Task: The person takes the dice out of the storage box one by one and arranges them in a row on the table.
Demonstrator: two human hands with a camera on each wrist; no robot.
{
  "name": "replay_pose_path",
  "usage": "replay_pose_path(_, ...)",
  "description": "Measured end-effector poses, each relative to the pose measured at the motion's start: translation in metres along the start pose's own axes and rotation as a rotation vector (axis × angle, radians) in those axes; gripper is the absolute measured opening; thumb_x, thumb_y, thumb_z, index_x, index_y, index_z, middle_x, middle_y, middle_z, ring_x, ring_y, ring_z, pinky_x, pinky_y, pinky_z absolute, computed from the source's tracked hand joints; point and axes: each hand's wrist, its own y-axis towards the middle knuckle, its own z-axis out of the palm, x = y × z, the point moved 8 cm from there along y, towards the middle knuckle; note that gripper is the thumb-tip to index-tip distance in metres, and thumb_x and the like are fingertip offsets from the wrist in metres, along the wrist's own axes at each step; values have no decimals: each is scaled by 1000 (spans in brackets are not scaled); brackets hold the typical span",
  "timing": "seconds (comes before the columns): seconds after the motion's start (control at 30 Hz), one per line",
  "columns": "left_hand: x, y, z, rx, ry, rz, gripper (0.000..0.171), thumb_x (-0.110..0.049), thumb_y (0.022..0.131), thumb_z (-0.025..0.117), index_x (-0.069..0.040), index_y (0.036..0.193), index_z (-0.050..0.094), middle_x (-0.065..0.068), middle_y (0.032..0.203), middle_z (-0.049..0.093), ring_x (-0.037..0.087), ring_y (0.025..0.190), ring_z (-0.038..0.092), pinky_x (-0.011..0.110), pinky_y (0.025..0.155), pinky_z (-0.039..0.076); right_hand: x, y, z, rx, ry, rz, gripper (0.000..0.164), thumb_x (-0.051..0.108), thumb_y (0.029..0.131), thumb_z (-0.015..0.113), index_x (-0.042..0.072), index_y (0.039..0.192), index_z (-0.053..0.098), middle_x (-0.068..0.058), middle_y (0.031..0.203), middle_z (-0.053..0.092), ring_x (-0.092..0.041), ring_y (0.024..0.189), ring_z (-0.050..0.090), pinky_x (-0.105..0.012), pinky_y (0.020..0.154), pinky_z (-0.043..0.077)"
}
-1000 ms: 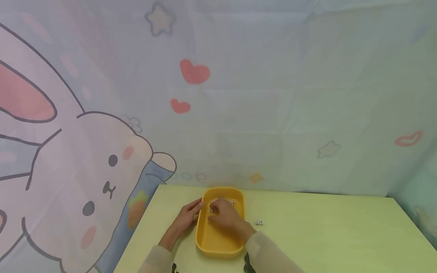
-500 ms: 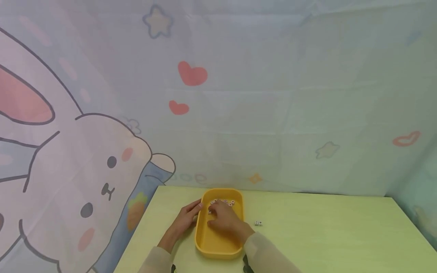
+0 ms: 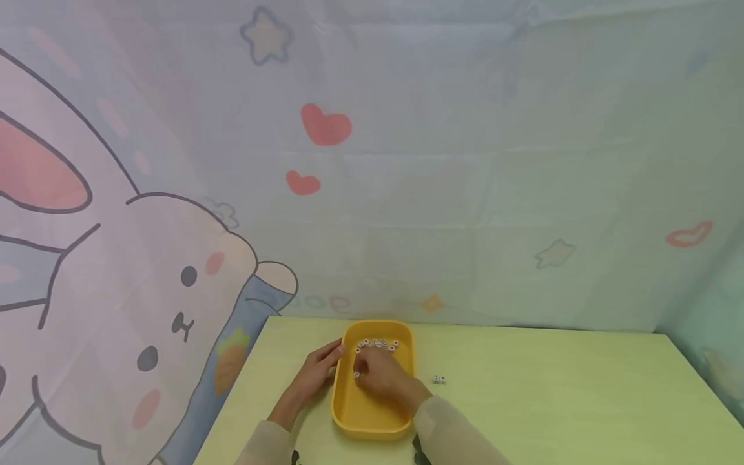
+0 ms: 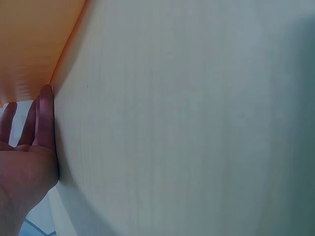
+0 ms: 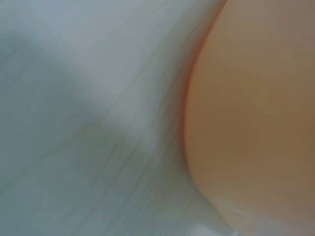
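In the head view a yellow tray (image 3: 372, 431) lies on the table, with several small white dice (image 3: 378, 343) bunched at its far end. My right hand (image 3: 383, 373) reaches into the tray from the right, and its thumb and fingertips pinch one white die (image 3: 356, 374) on the left side. My left hand (image 3: 316, 373) rests against the tray's left wall, fingers fairly straight. In the left wrist view the left hand's fingers (image 4: 45, 115) touch the orange-looking tray wall (image 4: 34, 49). The right wrist view shows the tray's outer wall (image 5: 251, 113) but no hand.
Two dice (image 3: 439, 380) sit side by side on the pale table (image 3: 552, 394), right of the tray. Behind the table's far edge hangs a cloth backdrop (image 3: 430, 245) printed with a rabbit, hearts and stars.
My right hand's thumb and fingers have come together on a die, which has come slightly nearer to me, apart from the bunch. The left hand stays at the tray's side.
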Motion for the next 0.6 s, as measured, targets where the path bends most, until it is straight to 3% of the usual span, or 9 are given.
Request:
replay_pose_path(0.17,-2,0,0,-8,-5,5,62,-41,110,59,-2,158,49,23,151,57,36,134,57,34,88,59,10,1,0,8,-103,-66,4,5,90,77,9,91,75,6,85,64,-12,83,54,-34,88,51)
replay_pose_path(0.37,-4,1,2,1,9,11,65,-44,110,58,-3,159,48,23,152,56,37,134,57,35,89,58,20,-3,-4,30,-210,-64,11,6,93,74,12,85,72,8,80,57,-12,81,52,-32,86,51)
replay_pose_path(0.6,-2,-2,1,-3,14,-10,63,-43,110,58,-3,158,48,22,151,57,34,132,59,34,90,59,25,-17,-24,7,-124,-118,12,3,89,75,13,87,68,8,81,59,-10,77,52,-28,76,48)
